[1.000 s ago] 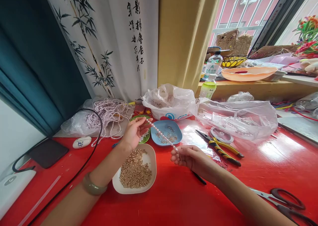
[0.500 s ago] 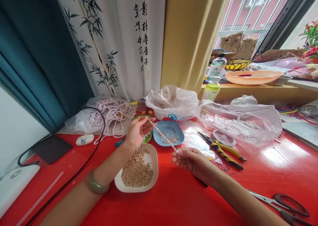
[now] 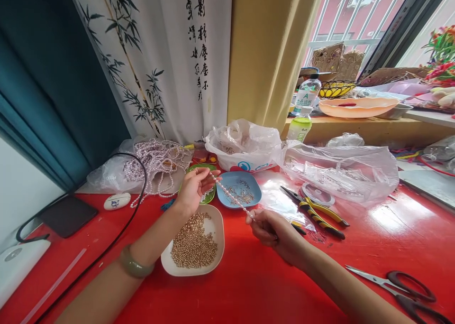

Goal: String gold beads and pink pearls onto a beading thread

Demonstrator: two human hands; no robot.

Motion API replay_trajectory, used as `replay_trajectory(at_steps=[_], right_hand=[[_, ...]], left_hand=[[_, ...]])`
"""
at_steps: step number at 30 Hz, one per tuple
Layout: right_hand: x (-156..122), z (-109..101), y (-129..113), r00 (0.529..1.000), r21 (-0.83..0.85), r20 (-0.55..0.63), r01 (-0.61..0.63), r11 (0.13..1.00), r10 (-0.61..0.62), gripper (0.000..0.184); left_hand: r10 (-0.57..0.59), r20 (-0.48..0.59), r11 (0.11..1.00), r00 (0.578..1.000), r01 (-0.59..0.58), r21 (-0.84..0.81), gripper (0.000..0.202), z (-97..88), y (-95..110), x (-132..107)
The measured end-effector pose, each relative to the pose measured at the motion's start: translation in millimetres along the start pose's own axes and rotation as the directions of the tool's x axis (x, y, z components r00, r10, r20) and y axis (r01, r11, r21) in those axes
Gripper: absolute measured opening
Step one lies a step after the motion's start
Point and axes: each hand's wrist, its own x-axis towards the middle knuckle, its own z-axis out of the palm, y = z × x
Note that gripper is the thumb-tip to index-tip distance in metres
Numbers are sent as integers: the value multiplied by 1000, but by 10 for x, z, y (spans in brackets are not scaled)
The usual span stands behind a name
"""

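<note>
A thin strand of small pale beads (image 3: 232,197) is stretched on a slant between my two hands. My left hand (image 3: 194,186) pinches its upper end, above the green dish (image 3: 209,197). Its lower end is pinched by my right hand (image 3: 272,229), whose curled fingers hide the tip. Under the strand lies a blue dish (image 3: 254,184) with small metallic pieces. Nearer to me, a white dish (image 3: 217,219) contains many gold beads (image 3: 194,248).
Pliers (image 3: 318,215) and a spool (image 3: 320,194) lie right of my right hand, with scissors (image 3: 394,283) nearer. Plastic bags (image 3: 243,146) and strings of lilac beads (image 3: 152,160) line the back. A black cable (image 3: 137,205) crosses the left side.
My right hand has turned a little, and its fingers are curled in more around the strand's lower end. My left hand keeps its pinch. The whole view has shifted slightly.
</note>
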Motion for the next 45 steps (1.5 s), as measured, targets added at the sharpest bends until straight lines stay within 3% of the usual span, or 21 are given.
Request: replay_trajectory(at_steps=[7,30,37,45], right_hand=[[16,-17,-4,999,-44,-46,-21,999,19,16],[43,84,59,999,-139,-18,-39,990,37,17],[-7,145,-29,995,-194,-80,39,980,-55,10],[-3,134,-12,983,-281,-132,85,956,-126,19]], left_hand=[[-14,-11,999,1000,15,44,7,-20,-27,17],[2,77,995,997,-10,104,11,-27,83,24],[0,103,992,995,-13,126,12,-43,63,39],[4,109,987,994,-21,157,11,-41,59,23]])
